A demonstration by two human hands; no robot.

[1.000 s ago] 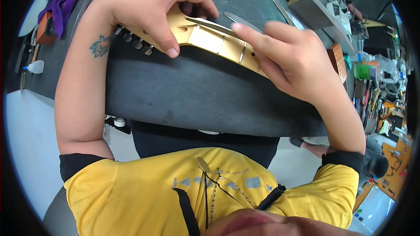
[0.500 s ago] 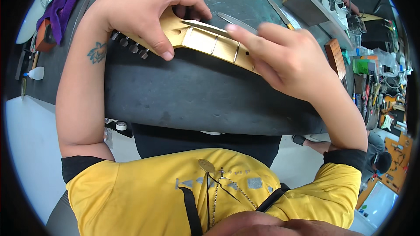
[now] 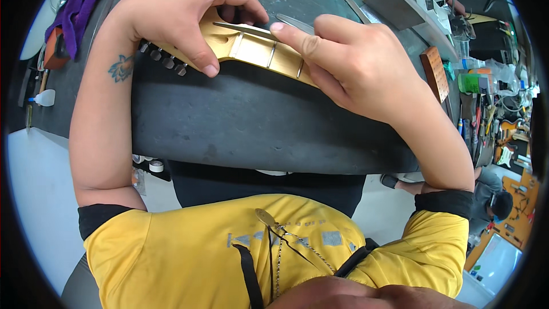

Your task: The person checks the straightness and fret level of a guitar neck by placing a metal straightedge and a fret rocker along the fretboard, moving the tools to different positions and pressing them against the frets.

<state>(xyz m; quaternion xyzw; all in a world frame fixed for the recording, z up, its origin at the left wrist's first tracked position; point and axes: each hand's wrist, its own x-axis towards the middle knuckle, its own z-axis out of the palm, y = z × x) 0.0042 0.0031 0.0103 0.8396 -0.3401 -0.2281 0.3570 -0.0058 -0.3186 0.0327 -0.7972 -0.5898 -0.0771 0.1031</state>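
A pale wooden guitar neck (image 3: 256, 52) with metal frets lies across the dark bench. My left hand (image 3: 177, 17) is wrapped round its headstock, thumb on the near side and fingers curled over the far side. Several tuning pegs (image 3: 163, 57) stick out below that hand. In my right hand (image 3: 360, 57) is a slim grey metal file (image 3: 245, 28), with the index finger stretched along it. The file lies along the neck's far edge, its tip near the headstock. My right hand hides the rest of the neck and the file's other end.
Behind my right hand lies another slim metal blade (image 3: 294, 23); a longer one (image 3: 350, 1) rests farther back. A wooden block with holes (image 3: 434, 74) and several tools are at right. A purple cloth (image 3: 80, 14) lies far left. Another person (image 3: 493, 197) is at far right.
My right hand has slid left with the file, bringing its tip closer to the headstock. My left hand keeps its hold. The whole view has shifted slightly.
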